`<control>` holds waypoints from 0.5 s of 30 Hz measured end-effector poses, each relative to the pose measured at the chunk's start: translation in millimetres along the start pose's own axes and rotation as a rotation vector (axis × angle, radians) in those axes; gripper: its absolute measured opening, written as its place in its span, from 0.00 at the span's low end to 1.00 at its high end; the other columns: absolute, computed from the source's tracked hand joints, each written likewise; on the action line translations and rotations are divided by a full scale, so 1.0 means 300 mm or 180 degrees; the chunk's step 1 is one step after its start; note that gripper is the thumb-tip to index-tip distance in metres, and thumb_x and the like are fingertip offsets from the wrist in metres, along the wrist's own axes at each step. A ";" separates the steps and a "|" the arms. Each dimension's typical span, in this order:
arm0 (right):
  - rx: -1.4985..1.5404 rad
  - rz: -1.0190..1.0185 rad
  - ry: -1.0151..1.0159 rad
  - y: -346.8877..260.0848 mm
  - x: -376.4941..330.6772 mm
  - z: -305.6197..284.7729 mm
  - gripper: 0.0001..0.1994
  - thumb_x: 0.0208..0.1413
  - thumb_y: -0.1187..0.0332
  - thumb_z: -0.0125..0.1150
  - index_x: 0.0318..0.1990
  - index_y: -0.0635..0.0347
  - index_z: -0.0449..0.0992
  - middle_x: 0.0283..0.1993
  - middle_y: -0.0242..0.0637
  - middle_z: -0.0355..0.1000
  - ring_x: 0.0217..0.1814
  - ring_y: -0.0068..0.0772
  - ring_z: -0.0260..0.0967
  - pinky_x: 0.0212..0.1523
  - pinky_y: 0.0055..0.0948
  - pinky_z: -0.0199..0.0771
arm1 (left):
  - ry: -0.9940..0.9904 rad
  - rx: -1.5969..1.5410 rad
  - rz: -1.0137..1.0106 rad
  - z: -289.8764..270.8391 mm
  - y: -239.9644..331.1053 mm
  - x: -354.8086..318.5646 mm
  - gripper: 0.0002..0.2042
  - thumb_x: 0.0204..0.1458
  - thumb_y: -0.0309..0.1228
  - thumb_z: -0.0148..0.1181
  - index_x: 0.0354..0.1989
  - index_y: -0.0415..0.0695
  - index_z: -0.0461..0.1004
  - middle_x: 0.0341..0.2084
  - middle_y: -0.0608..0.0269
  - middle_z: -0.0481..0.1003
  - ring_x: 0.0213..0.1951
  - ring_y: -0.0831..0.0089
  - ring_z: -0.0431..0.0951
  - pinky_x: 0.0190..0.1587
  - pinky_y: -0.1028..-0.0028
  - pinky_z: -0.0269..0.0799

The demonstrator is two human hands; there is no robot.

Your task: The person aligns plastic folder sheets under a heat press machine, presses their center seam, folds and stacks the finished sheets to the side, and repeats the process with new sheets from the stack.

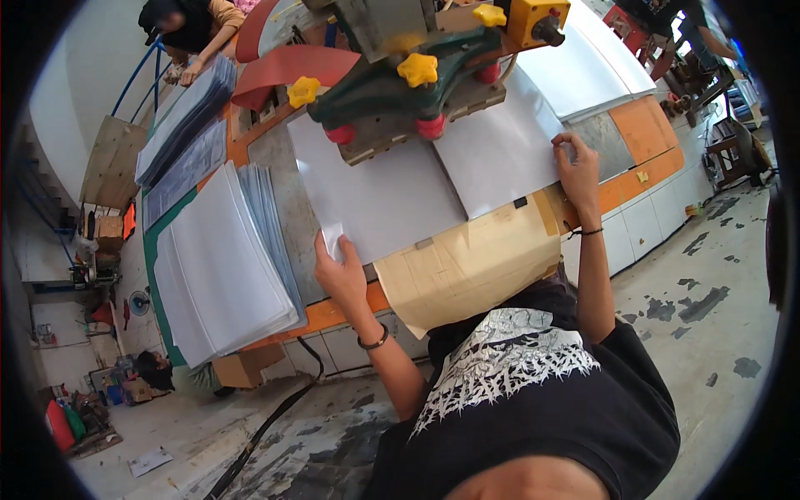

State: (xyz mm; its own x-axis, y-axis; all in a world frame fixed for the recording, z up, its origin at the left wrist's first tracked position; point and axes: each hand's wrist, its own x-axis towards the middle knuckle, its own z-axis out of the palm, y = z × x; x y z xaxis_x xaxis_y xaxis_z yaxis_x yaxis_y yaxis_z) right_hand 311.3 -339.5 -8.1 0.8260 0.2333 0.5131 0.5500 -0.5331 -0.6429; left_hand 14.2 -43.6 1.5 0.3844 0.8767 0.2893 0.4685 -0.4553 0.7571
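Two smooth white panels lie side by side under the press head, the left panel (367, 196) and the right panel (500, 158), with a dark strip (451, 183) between them. Whether they are one piece I cannot tell. At the near left corner, my left hand (340, 271) is closed on the left panel's edge, thumb on top. My right hand (577, 167) is curled at the right panel's outer edge, thumb and forefinger pinched together. Above the panels' far part hangs the dark green press head (408, 79), hiding what is beneath it.
A stack of white sheets (221, 267) stands left, another stack (583, 71) at far right. Cream board (471, 267) hangs over the orange table's (646, 129) front edge. Yellow star knobs (417, 70) sit on the press. Another person's hand (193, 72) rests by papers at far left.
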 end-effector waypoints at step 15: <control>-0.0037 0.0508 -0.0412 -0.006 -0.005 -0.006 0.03 0.56 0.71 0.62 0.37 0.53 0.81 0.27 0.35 0.76 0.27 0.35 0.68 0.48 0.33 0.64 | -0.0076 0.0002 -0.0042 0.001 -0.013 0.000 0.21 0.55 0.32 0.67 0.55 0.33 0.75 0.37 0.42 0.83 0.39 0.51 0.85 0.42 0.60 0.77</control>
State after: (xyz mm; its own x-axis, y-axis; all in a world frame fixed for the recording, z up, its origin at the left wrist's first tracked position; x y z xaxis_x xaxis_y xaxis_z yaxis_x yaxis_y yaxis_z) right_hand 308.8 -340.4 -6.6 0.9120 0.2473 0.3273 0.4098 -0.5810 -0.7032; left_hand 12.7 -41.8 -1.7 0.3970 0.8787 0.2652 0.4742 -0.4437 0.7604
